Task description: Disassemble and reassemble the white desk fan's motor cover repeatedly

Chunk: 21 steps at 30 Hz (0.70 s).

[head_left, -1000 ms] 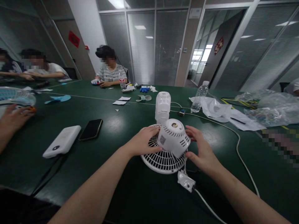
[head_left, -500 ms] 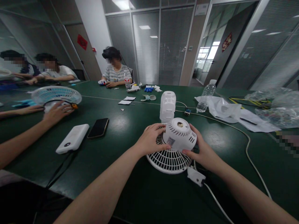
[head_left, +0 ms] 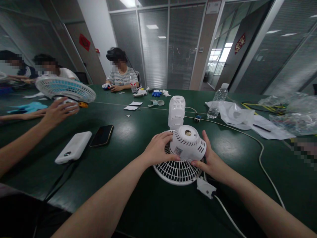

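A white fan motor housing (head_left: 187,142) with a QR sticker sits on a white fan grille (head_left: 176,171) lying flat on the green table (head_left: 138,132). My left hand (head_left: 158,149) grips the housing from the left, fingers curled against its side. My right hand (head_left: 209,159) clasps it from the right, thumb up along the housing. Just behind stands the fan's white base (head_left: 176,111). A white cable with an inline switch (head_left: 205,187) trails from the fan toward the lower right.
A white power bank (head_left: 73,146) and a black phone (head_left: 101,135) lie to the left. A neighbour's hand (head_left: 57,111) holds another fan grille (head_left: 65,88). A water bottle (head_left: 217,100), plastic bags (head_left: 287,114) and papers lie at the right. Several people sit at the far side.
My right hand closed onto the housing from the right and both hands now hold it. The neighbour's fan grille rose and moved right in view.
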{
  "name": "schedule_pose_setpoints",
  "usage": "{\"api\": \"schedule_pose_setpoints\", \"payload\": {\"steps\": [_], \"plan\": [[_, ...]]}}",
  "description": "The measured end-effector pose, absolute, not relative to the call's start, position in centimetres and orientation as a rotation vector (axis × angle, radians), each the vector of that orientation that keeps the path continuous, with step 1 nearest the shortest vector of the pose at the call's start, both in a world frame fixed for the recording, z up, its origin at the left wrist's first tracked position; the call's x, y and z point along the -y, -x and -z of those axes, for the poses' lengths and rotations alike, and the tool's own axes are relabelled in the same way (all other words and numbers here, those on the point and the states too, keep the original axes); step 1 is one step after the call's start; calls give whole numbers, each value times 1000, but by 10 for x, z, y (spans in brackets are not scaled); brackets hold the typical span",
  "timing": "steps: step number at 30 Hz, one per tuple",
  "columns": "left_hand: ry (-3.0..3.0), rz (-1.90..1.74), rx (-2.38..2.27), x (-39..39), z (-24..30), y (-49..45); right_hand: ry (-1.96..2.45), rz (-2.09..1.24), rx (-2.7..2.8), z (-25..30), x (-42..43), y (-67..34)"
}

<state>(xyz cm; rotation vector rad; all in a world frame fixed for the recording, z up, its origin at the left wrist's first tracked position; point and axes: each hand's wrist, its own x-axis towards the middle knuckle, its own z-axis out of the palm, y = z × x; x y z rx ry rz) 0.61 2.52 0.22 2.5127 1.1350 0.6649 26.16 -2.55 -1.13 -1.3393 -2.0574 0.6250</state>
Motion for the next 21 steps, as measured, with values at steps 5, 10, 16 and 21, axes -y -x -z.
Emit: {"api": "schedule_pose_setpoints", "payload": {"steps": [5, 10, 16, 21], "plan": [[-2489, -664, -1137, -28, -1, -6, 1266, -647, 2064, 11, 26, -266], [-2489, -662, -1135, -29, 1, -4, 1234, -722, 2048, 5, 25, -270], [-2492, -713, -1072, -29, 3, -2, 1302, -673, 2059, 6, 26, -268], [-2444, -709, -1071, -29, 1, -2, 1289, -649, 2101, 4, 26, -266]]}}
